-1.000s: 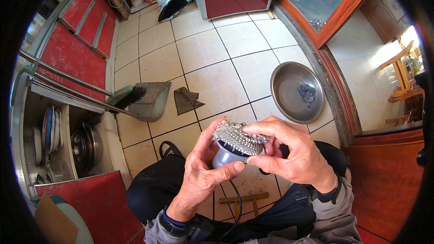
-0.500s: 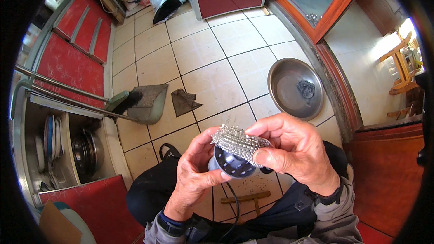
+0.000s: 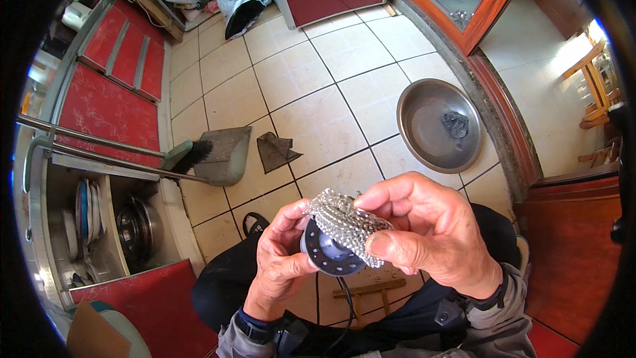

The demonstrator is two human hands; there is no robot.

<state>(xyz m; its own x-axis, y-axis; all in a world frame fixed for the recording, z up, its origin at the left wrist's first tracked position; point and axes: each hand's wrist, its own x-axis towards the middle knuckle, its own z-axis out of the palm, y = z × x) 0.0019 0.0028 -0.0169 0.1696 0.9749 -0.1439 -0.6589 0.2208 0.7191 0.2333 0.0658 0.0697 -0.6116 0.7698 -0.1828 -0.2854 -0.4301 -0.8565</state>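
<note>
My left hand (image 3: 281,262) is closed round the side of a dark blue, round device (image 3: 326,252), with the thumb at its near edge. A ring of small holes runs round its face, and a black cord (image 3: 346,301) hangs below it. Pinched between the thumb and fingers of my right hand (image 3: 437,235) is a silvery steel-wire scrubber (image 3: 341,219). The scrubber lies against the device and covers the far part of its face. What kind of device this is, I cannot make out.
A steel basin (image 3: 430,129) with a dark grey wad (image 3: 455,123) stands on the tiles at right. Left of centre lie a dark cloth (image 3: 276,151) and a dustpan (image 3: 228,159) with a brush (image 3: 189,156). An open cupboard holding pans (image 3: 136,229) is at left. A wooden piece (image 3: 371,288) sits below my hands.
The device has tilted in my left hand, so its holed face shows more. My right hand and the scrubber have shifted slightly across it. The whole view has moved a little.
</note>
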